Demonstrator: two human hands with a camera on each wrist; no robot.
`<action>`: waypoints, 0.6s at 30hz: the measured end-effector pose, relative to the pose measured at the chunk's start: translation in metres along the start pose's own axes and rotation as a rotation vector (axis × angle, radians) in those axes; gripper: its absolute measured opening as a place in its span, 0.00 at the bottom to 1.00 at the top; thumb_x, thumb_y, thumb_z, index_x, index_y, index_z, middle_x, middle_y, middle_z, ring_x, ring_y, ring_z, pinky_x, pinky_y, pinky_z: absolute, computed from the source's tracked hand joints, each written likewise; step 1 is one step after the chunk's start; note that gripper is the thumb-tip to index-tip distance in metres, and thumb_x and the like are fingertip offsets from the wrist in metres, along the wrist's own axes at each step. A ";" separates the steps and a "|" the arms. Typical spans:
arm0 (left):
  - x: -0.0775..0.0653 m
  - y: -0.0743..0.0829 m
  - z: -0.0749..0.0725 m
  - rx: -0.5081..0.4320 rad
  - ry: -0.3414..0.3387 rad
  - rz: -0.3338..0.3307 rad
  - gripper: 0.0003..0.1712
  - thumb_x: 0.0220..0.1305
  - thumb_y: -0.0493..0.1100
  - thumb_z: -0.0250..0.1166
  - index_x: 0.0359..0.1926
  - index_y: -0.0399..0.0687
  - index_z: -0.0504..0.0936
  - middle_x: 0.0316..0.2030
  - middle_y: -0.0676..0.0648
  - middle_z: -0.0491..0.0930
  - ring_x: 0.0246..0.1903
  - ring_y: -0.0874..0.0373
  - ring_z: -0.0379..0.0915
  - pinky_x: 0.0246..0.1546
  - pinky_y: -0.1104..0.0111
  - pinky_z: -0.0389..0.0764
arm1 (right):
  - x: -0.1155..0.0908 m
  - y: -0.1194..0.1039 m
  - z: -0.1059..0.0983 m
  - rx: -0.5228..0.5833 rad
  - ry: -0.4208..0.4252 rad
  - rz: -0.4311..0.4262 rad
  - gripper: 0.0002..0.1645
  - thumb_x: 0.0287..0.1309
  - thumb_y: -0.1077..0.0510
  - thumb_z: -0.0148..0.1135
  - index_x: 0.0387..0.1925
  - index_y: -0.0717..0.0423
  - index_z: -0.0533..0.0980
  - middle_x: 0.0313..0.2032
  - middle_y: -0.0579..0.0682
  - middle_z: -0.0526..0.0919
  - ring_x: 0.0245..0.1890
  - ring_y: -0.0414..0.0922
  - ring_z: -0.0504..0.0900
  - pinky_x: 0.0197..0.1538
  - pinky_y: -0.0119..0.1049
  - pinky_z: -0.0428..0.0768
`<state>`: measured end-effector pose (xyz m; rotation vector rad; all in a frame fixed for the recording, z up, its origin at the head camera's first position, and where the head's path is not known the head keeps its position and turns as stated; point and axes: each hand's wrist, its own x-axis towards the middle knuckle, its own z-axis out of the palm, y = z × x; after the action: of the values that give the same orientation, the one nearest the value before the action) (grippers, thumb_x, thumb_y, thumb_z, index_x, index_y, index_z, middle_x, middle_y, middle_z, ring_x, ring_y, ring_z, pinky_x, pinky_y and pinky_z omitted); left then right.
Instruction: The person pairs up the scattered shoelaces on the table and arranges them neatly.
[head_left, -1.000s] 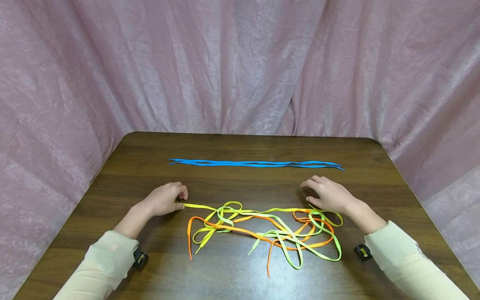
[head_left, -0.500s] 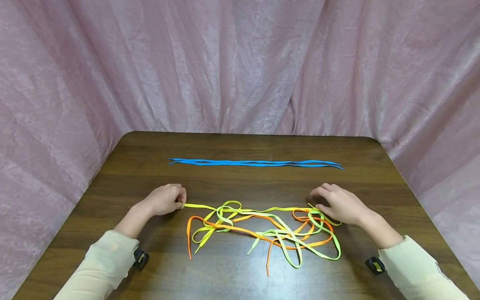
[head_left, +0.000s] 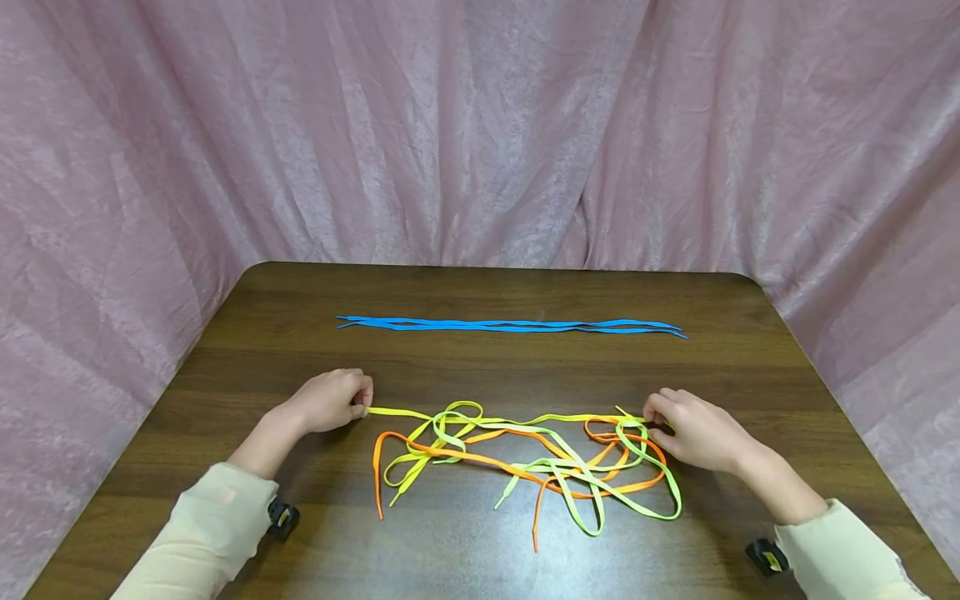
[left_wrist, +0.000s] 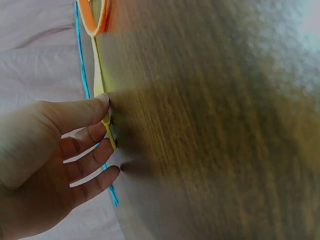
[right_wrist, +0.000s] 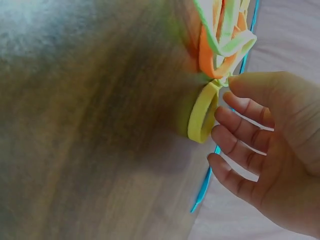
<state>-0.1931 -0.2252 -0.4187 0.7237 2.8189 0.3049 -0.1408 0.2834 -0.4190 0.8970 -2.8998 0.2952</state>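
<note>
At the left end of a loose heap, my left hand point(head_left: 330, 402) pinches a yellow shoelace point(head_left: 397, 412) near its tip. In the left wrist view the lace's tip point(left_wrist: 112, 136) pokes out past the thumb. My right hand point(head_left: 697, 429) is at the heap's right end, with thumb and index finger closed at the yellow lace; a yellow loop point(right_wrist: 202, 115) stands beside those fingers in the right wrist view. Orange shoelaces point(head_left: 480, 459) and light green shoelaces point(head_left: 573, 457) lie tangled with the yellow ones between the hands.
Blue shoelaces point(head_left: 510, 326) lie stretched out side by side across the wooden table point(head_left: 480, 367), beyond the heap. Pink curtains point(head_left: 450, 133) hang behind the table's far edge. Black wrist cameras point(head_left: 282, 518) sit at both cuffs.
My right hand has moved right and toward me, from above the heap's right end down to the yellow loop, its thumb and index finger closing. My left hand stays on the lace end.
</note>
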 end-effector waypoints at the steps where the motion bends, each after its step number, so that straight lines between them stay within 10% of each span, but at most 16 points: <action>1: 0.000 0.000 0.000 0.001 0.002 0.002 0.12 0.53 0.38 0.67 0.23 0.54 0.72 0.24 0.54 0.67 0.24 0.61 0.62 0.24 0.69 0.63 | -0.001 0.000 0.001 0.002 -0.005 0.003 0.11 0.42 0.62 0.67 0.27 0.48 0.72 0.24 0.37 0.68 0.25 0.35 0.65 0.27 0.29 0.67; 18: -0.001 -0.001 -0.004 -0.069 0.007 -0.034 0.08 0.58 0.37 0.63 0.26 0.52 0.72 0.21 0.55 0.69 0.21 0.61 0.63 0.22 0.69 0.64 | -0.004 -0.005 0.010 -0.024 -0.016 0.035 0.14 0.41 0.65 0.65 0.20 0.46 0.68 0.22 0.38 0.65 0.23 0.36 0.62 0.24 0.28 0.63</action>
<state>-0.1935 -0.2268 -0.4152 0.6612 2.8082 0.3976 -0.1350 0.2791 -0.4285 0.8494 -2.9297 0.2572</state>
